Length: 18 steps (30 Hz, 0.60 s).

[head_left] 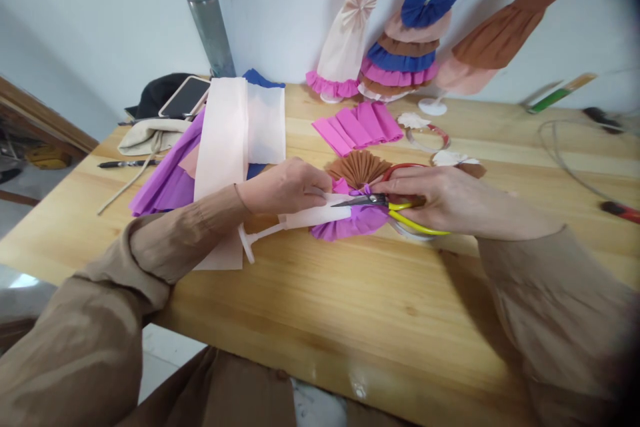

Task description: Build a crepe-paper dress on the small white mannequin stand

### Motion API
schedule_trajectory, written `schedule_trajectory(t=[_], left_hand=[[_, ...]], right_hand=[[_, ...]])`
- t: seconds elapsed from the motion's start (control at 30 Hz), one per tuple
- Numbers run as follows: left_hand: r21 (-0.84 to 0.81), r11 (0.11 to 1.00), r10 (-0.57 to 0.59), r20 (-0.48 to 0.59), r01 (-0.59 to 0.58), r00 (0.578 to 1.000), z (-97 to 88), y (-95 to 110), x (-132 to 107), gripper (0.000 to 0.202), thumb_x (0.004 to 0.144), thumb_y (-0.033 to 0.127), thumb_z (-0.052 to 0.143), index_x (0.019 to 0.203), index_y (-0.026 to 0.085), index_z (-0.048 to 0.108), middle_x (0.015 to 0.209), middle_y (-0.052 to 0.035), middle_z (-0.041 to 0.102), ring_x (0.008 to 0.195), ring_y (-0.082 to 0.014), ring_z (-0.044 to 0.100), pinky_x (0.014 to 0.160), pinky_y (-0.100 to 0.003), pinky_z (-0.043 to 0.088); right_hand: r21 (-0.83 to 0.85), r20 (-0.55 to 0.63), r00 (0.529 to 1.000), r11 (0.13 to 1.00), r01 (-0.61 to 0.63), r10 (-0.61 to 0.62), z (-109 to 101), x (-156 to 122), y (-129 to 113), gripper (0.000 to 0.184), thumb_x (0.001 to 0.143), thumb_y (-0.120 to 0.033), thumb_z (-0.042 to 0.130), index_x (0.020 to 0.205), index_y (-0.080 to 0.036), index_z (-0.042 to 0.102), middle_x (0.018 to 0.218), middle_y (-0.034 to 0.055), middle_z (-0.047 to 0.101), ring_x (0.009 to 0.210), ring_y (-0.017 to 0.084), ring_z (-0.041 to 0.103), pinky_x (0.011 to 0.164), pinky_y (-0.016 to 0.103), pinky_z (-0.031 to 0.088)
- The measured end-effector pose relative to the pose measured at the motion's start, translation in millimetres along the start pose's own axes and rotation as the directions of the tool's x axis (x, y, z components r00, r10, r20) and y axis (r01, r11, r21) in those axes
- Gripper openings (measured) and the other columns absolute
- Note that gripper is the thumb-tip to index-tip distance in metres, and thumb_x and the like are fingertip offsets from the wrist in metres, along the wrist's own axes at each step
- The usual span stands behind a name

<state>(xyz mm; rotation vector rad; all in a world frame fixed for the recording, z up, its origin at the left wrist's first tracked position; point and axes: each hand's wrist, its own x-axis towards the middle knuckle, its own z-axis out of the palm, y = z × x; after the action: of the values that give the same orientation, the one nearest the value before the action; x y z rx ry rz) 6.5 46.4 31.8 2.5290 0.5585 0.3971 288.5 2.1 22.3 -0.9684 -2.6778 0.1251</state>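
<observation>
My right hand (425,193) is closed round yellow-handled scissors (410,217). Their dark blades point left and lie along a piece of white crepe paper (320,212). My left hand (290,187) pinches this white paper near the blade tips. Below my left hand, a white stem with a round base (249,243) lies tilted and runs into the white paper. Purple ruffled crepe paper (340,227) bunches under the blades. Just behind sits a brown pleated paper fan (359,169). Whether the blades are cutting the paper, I cannot tell.
Crepe paper dresses on stands (343,47) lean along the wall. Folded pink crepe paper (357,128) and rolls of tape (440,137) lie behind my hands. White paper sheets (220,147), a phone (186,97) and a steel flask (207,20) are left.
</observation>
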Motion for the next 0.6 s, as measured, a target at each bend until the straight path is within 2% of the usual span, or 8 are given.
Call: schedule_trajectory(t=[0.47, 0.6], left_hand=[[-0.038, 0.999, -0.011, -0.007, 0.011, 1.000, -0.8, 1.7, 0.5, 0.015, 0.077, 0.008, 0.055, 0.072, 0.012, 0.069, 0.063, 0.0003, 0.063, 0.057, -0.0067, 0.048, 0.056, -0.019, 0.037], [-0.052, 0.999, -0.018, -0.017, 0.017, 1.000, -2.4, 0.1, 0.3, 0.015, 0.078, 0.010, 0.056, 0.072, 0.012, 0.069, 0.062, 0.0000, 0.063, 0.058, -0.0072, 0.049, 0.056, -0.019, 0.038]], right_hand=[[0.041, 0.023, 1.000, 0.999, -0.012, 0.011, 1.8, -2.3, 2.5, 0.035, 0.081, -0.012, 0.050, 0.105, -0.017, 0.076, 0.093, 0.0081, 0.078, 0.074, 0.019, 0.075, 0.060, 0.026, 0.055], [0.025, 0.005, 1.000, 1.000, 0.002, -0.002, 1.5, -1.7, 1.6, 0.036, 0.083, -0.013, 0.049, 0.106, -0.016, 0.075, 0.097, 0.0098, 0.078, 0.081, 0.021, 0.075, 0.066, 0.029, 0.056]])
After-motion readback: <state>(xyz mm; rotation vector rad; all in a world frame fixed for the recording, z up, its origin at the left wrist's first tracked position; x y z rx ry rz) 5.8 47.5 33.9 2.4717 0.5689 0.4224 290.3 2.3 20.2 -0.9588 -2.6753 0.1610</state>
